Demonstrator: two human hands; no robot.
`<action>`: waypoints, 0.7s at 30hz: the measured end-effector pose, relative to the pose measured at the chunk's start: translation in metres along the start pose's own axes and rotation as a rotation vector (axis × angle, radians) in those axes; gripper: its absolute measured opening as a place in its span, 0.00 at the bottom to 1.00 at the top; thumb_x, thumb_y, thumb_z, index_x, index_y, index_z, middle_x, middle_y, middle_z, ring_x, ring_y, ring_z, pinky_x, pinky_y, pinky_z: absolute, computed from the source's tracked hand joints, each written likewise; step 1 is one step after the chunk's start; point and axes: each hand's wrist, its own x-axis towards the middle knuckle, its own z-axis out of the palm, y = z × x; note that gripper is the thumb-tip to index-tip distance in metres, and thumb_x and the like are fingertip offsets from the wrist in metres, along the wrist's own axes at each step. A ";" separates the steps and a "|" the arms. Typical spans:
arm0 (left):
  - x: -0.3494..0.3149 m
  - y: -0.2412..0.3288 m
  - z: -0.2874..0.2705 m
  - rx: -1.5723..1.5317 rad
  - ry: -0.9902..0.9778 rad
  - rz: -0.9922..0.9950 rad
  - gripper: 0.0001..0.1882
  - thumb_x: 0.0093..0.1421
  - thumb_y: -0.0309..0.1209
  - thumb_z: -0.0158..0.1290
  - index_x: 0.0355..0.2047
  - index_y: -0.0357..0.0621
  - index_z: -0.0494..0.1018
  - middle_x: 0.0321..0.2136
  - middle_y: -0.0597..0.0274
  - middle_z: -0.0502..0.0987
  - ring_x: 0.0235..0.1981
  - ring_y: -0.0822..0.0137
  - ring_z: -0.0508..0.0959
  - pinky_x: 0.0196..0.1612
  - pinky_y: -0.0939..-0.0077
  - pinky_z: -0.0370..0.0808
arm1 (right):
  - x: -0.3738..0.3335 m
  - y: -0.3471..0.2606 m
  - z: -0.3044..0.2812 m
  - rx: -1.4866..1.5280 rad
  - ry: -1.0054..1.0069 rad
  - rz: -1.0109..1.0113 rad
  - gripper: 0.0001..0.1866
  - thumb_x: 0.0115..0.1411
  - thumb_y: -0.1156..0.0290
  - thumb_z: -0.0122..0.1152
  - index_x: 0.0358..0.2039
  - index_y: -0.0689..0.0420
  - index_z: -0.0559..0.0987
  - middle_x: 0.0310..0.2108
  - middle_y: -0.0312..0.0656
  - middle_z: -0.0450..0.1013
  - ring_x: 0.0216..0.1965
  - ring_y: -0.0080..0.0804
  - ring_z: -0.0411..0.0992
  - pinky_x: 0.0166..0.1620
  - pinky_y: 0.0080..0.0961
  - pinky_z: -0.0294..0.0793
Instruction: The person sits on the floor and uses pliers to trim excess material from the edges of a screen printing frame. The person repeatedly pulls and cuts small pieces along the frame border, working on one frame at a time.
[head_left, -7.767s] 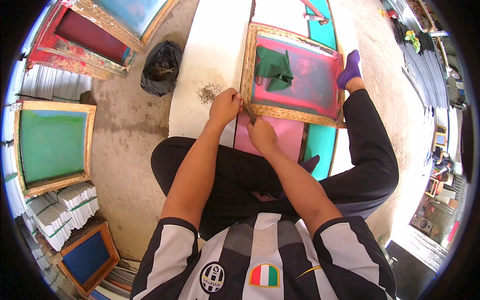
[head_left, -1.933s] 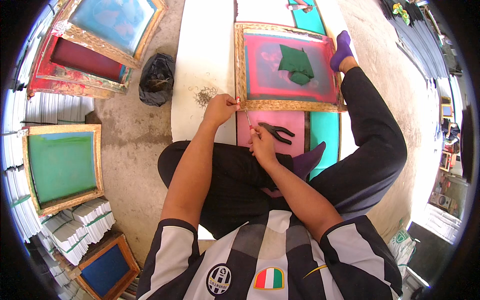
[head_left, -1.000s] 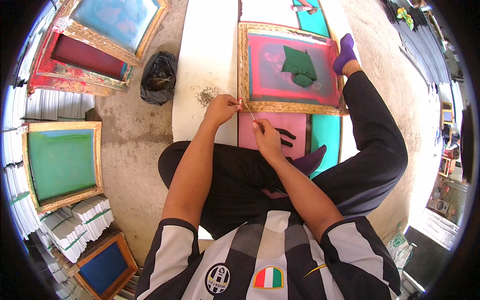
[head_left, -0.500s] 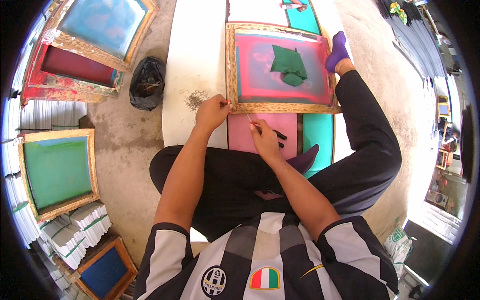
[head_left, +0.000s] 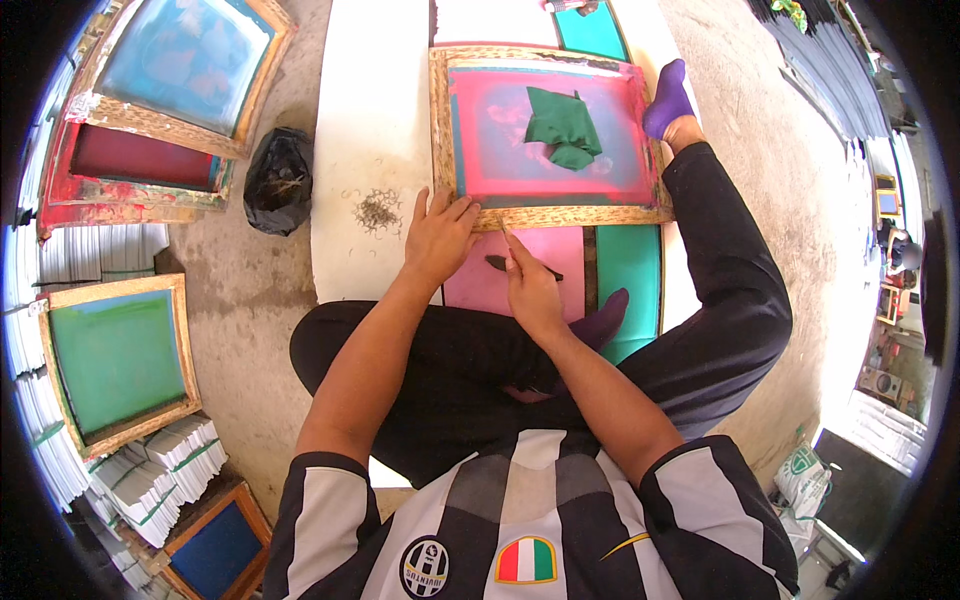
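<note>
A screen-printing frame (head_left: 560, 217) of speckled wood lies before me, its mesh (head_left: 470, 130) tinted pink and blue. My left hand (head_left: 437, 238) is open, fingers spread on the frame's near left corner. In the fingers of my right hand (head_left: 535, 293) is a small screwdriver-like tool (head_left: 503, 229), its thin tip against the frame's near wooden edge. Most of its handle is hidden by the hand. A dark hand tool (head_left: 496, 262) lies partly under my right hand on the pink panel (head_left: 465, 272). A crumpled green cloth (head_left: 563, 125) rests on the mesh.
Thin curly dark bits (head_left: 378, 211) are heaped on the white board (head_left: 375, 100), left of my hand. A black plastic bag (head_left: 278, 185) stands on the floor beside it. More frames, one with green mesh (head_left: 120, 345), lean at the left. My purple-socked foot (head_left: 668, 100) touches the frame's right side.
My left hand has gone from pinching a small red piece to lying spread on the frame corner. The right hand has brought the tool's tip to the frame's near edge.
</note>
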 end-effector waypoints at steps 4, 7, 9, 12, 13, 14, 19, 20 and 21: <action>0.005 0.001 0.001 0.021 -0.034 -0.003 0.22 0.55 0.42 0.64 0.49 0.50 0.81 0.45 0.67 0.81 0.60 0.58 0.70 0.70 0.43 0.55 | -0.001 -0.001 0.007 0.058 -0.003 0.030 0.25 0.70 0.68 0.52 0.67 0.50 0.68 0.41 0.62 0.77 0.44 0.62 0.77 0.48 0.49 0.75; 0.010 0.002 -0.001 0.027 -0.089 -0.012 0.20 0.56 0.41 0.63 0.48 0.49 0.81 0.41 0.67 0.82 0.58 0.58 0.71 0.71 0.42 0.52 | -0.001 0.000 0.014 0.075 0.014 0.032 0.26 0.69 0.68 0.52 0.68 0.50 0.68 0.39 0.63 0.77 0.42 0.64 0.77 0.46 0.53 0.75; 0.013 0.001 -0.002 0.024 -0.122 -0.022 0.18 0.56 0.39 0.63 0.46 0.49 0.82 0.39 0.66 0.83 0.58 0.58 0.71 0.71 0.41 0.50 | 0.000 -0.003 0.014 0.070 0.016 0.045 0.26 0.69 0.68 0.53 0.68 0.50 0.68 0.39 0.64 0.77 0.41 0.64 0.77 0.45 0.54 0.75; 0.017 0.001 -0.004 0.008 -0.158 -0.036 0.14 0.56 0.36 0.61 0.43 0.48 0.82 0.38 0.65 0.83 0.57 0.57 0.72 0.71 0.39 0.48 | 0.001 -0.005 0.015 0.069 0.034 0.057 0.26 0.69 0.68 0.53 0.67 0.50 0.68 0.39 0.65 0.77 0.41 0.64 0.77 0.44 0.54 0.75; 0.018 0.001 -0.005 0.001 -0.161 -0.040 0.13 0.56 0.35 0.60 0.42 0.48 0.82 0.38 0.64 0.83 0.57 0.57 0.72 0.71 0.39 0.48 | 0.001 -0.002 0.018 0.070 0.068 0.032 0.26 0.69 0.68 0.53 0.67 0.51 0.68 0.39 0.65 0.77 0.41 0.64 0.77 0.44 0.54 0.75; 0.019 0.001 -0.004 -0.008 -0.165 -0.045 0.12 0.56 0.34 0.59 0.40 0.48 0.83 0.38 0.64 0.83 0.57 0.57 0.72 0.71 0.38 0.48 | 0.001 -0.003 0.019 0.069 0.101 0.007 0.26 0.69 0.69 0.53 0.67 0.51 0.68 0.39 0.65 0.76 0.41 0.64 0.77 0.43 0.53 0.75; 0.018 0.000 0.000 -0.061 -0.093 -0.065 0.09 0.56 0.30 0.56 0.36 0.48 0.83 0.36 0.64 0.83 0.55 0.57 0.72 0.71 0.36 0.48 | 0.004 -0.007 0.020 0.080 0.107 0.007 0.24 0.69 0.70 0.52 0.65 0.56 0.70 0.38 0.66 0.76 0.41 0.64 0.77 0.42 0.52 0.76; 0.019 -0.001 0.000 -0.066 -0.086 -0.068 0.09 0.56 0.30 0.56 0.35 0.48 0.83 0.35 0.64 0.83 0.55 0.57 0.72 0.70 0.36 0.48 | 0.005 -0.011 0.019 0.077 0.102 0.012 0.23 0.69 0.70 0.52 0.64 0.57 0.70 0.38 0.66 0.76 0.40 0.64 0.78 0.42 0.51 0.76; 0.020 -0.001 0.000 -0.074 -0.090 -0.069 0.08 0.55 0.30 0.56 0.34 0.48 0.83 0.35 0.64 0.82 0.55 0.57 0.72 0.70 0.35 0.47 | 0.005 -0.015 0.017 0.073 0.080 0.053 0.23 0.69 0.70 0.52 0.64 0.58 0.70 0.38 0.66 0.76 0.41 0.64 0.78 0.42 0.51 0.76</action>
